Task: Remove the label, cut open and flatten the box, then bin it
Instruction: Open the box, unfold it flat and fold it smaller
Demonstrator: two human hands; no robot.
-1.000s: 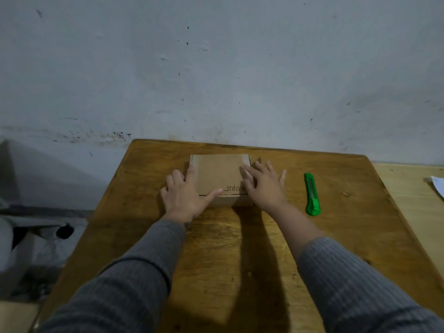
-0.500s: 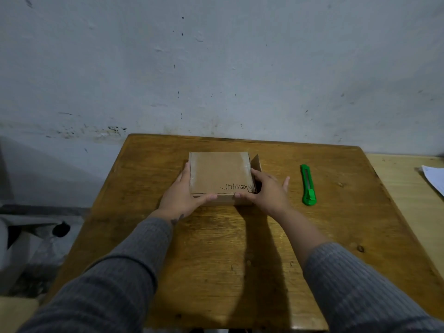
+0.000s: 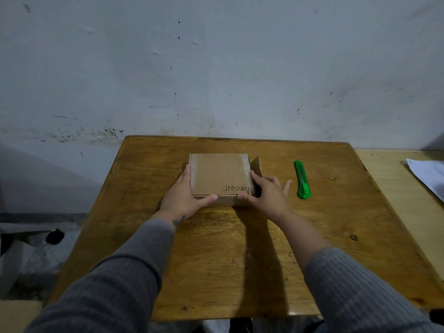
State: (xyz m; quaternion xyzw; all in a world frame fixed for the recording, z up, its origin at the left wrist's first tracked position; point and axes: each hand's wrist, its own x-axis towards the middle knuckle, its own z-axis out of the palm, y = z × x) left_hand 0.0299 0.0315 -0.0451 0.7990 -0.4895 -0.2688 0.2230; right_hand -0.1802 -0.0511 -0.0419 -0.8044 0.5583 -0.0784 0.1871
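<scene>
I see the box [image 3: 221, 179] mid-bench [image 3: 240, 260], both hands clamped on it: left hand [image 3: 185, 195] w/ thumb on the near edge, right hand [image 3: 266, 195] likewise. Label's prob. the taped top sheet. Risk: the box slides if I peel one-handed; the knife [image 3: 302, 180] lies just right.

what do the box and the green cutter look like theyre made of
The box looks like plain brown cardboard: matt, with folded edges, a loose side flap and handwriting on top. The green cutter seems to have a moulded plastic body with a slight sheen; its blade cannot be made out.
</scene>
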